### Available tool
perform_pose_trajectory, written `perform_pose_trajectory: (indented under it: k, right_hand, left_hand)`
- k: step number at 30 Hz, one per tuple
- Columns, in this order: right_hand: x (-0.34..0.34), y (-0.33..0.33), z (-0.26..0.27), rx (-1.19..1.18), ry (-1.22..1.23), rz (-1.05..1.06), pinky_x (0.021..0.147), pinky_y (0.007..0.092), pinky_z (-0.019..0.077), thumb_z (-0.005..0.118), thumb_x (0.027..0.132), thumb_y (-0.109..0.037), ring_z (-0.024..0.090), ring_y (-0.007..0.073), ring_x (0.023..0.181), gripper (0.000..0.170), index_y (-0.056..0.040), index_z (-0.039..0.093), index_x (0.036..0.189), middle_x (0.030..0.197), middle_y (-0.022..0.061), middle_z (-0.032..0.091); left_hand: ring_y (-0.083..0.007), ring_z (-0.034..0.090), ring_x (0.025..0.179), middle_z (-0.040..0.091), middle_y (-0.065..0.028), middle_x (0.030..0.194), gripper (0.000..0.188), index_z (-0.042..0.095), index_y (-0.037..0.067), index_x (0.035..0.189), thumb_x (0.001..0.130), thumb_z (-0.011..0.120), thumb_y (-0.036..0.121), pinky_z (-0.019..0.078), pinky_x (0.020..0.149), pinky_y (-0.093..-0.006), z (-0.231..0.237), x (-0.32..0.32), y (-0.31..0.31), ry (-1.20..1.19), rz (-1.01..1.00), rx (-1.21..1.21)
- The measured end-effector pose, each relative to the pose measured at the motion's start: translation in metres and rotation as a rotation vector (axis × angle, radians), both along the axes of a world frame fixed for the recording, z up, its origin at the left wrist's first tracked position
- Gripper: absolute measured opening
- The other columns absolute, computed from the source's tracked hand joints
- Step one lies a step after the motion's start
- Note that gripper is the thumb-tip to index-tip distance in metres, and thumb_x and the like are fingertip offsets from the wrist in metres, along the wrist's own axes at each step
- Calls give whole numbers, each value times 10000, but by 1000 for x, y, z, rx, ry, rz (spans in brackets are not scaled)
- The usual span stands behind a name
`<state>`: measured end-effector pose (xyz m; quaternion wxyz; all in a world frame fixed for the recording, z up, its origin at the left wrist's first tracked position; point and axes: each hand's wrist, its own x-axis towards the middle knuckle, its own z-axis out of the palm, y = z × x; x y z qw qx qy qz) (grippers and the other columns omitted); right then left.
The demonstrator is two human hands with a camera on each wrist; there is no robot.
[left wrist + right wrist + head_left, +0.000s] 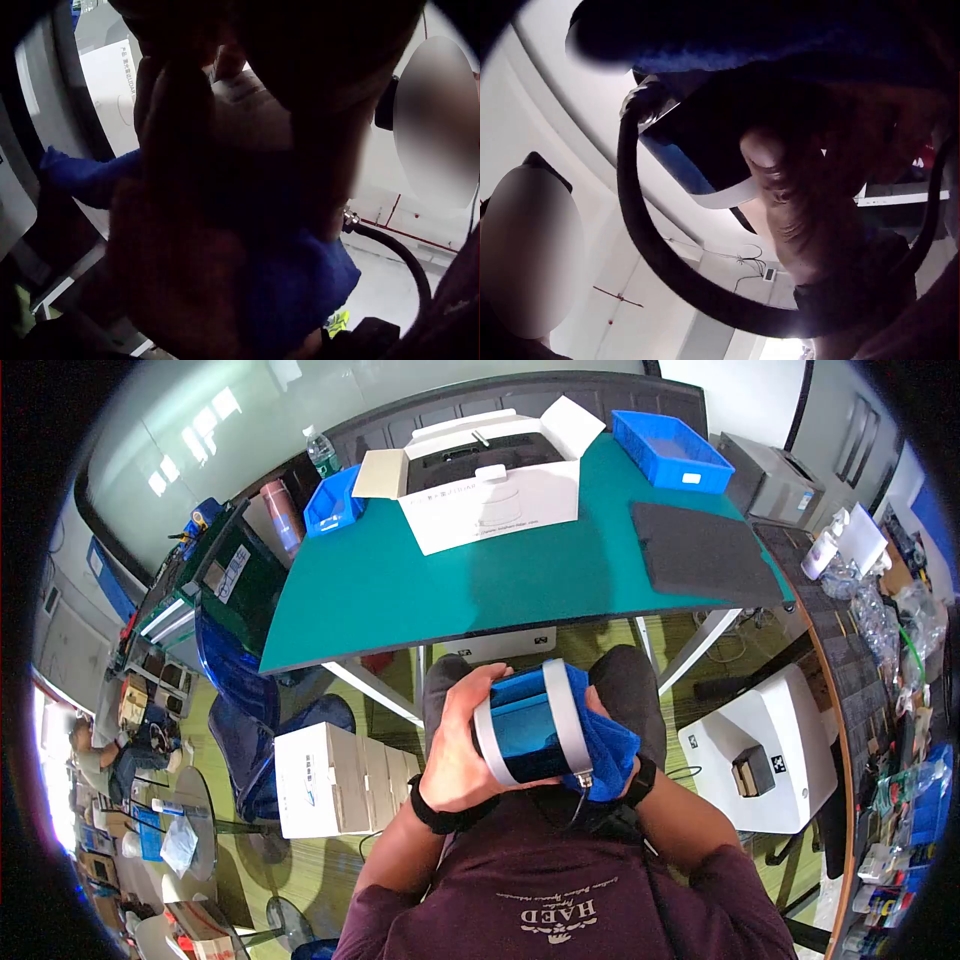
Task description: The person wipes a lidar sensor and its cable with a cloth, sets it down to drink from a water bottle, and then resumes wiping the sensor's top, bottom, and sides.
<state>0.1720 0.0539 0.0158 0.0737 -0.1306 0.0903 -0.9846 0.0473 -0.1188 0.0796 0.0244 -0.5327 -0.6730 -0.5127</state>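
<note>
A cylindrical device (527, 726) with silver end rings and a glossy blue-black side is held above the lap in the head view. The left hand (456, 745) grips its left end, fingers and thumb curled round it. A blue cloth (608, 748) covers the device's right side, and the right hand (597, 705) holds cloth and device there, mostly hidden behind them. From a metal connector (585, 778) at the lower edge runs a black cable (641, 225), seen in the right wrist view. The left wrist view is dark, with the cloth (300, 289) beneath the fingers.
On the green table (350, 605) stand an open white box (490, 510) with black foam, two blue trays (672, 452) and a dark foam sheet (700, 550). White boxes (325, 780) stand left of the legs; a white bin (765, 750) is at the right.
</note>
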Motion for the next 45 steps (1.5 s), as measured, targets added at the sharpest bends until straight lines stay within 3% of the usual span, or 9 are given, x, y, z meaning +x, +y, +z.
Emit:
perform_pose_trajectory:
  k: [3, 5, 12, 15, 25, 31, 37, 42, 45]
  right_hand:
    - [12, -11, 31, 536, -392, -284, 1172, 397, 445, 422, 1086, -572, 545, 231, 1392, 681, -158, 355, 1623, 1546, 92, 536]
    - [11, -11, 43, 511, -408, -245, 1167, 376, 449, 453, 1078, -568, 540, 215, 1395, 725, -137, 305, 1641, 1543, 99, 536]
    - [16, -13, 18, 524, -257, -158, 989, 343, 543, 595, 997, -634, 665, 220, 1178, 898, -26, 316, 1595, 1417, 161, 612]
    - [20, -8, 19, 684, -54, -146, 953, 335, 538, 672, 978, -579, 653, 188, 1131, 888, -32, 327, 1587, 1372, 121, 622]
    - [22, -14, 46, 927, -51, -611, 1071, 363, 470, 812, 935, -356, 562, 176, 1281, 829, -44, 379, 1570, 1436, 57, 573]
    - [31, -10, 67, 1582, -54, -559, 953, 373, 556, 873, 867, -240, 724, 216, 1075, 504, -28, 655, 1269, 1146, 111, 755]
    - [34, -26, 82, 1832, 125, -1010, 860, 405, 587, 874, 845, -236, 750, 312, 967, 333, -67, 691, 1067, 989, 121, 753]
    - [28, -12, 86, 1977, 389, -1322, 819, 415, 581, 876, 796, -190, 734, 348, 885, 357, -77, 668, 1064, 924, 123, 729]
    - [22, -2, 78, 1905, 231, -1331, 820, 347, 548, 899, 768, -146, 672, 254, 872, 716, 34, 474, 1315, 1026, 118, 650]
  left_hand:
    - [-343, 673, 1187, 647, -200, 1321, 1231, 420, 12, 1477, 477, 1069, 320, 518, 1043, -442, -2, -1, -5, 168, 151, -91]
    - [-448, 573, 1290, 530, -281, 1434, 1004, 427, 33, 1352, 566, 1019, 232, 480, 1083, -512, 2, 1, -6, 132, 139, -58]
    - [-452, 545, 1304, 516, -271, 1424, 1151, 420, 21, 1381, 493, 1047, 400, 487, 1081, -526, 2, 1, -8, 174, 286, -102]
    - [-438, 533, 1300, 506, -241, 1422, 1117, 421, 23, 1395, 501, 1047, 261, 473, 1082, -497, 2, -1, -13, 254, 263, -36]
    - [-573, 445, 1350, 319, -383, 1525, 1147, 248, 93, 1543, 624, 923, 220, 414, 1107, -596, 10, 1, -21, 260, -32, 82]
    - [-470, 490, 1374, 391, -273, 1471, 1156, 327, 138, 1396, 550, 1035, 486, 432, 1106, -566, 0, 3, -10, 30, -110, 500]
    - [-411, 513, 1378, 375, -254, 1522, 1354, 276, 76, 1513, 478, 1061, 457, 411, 1149, -537, 0, 5, -16, -120, -101, 424]
    - [-308, 362, 1506, 343, -208, 1626, 1519, 165, 14, 1632, 495, 1048, 497, 302, 1229, -455, -1, 2, -17, -491, -216, 321]
    - [-285, 373, 1496, 380, -167, 1601, 1539, 114, 12, 1651, 530, 1021, 551, 296, 1228, -438, 6, 8, -19, -829, -324, 291]
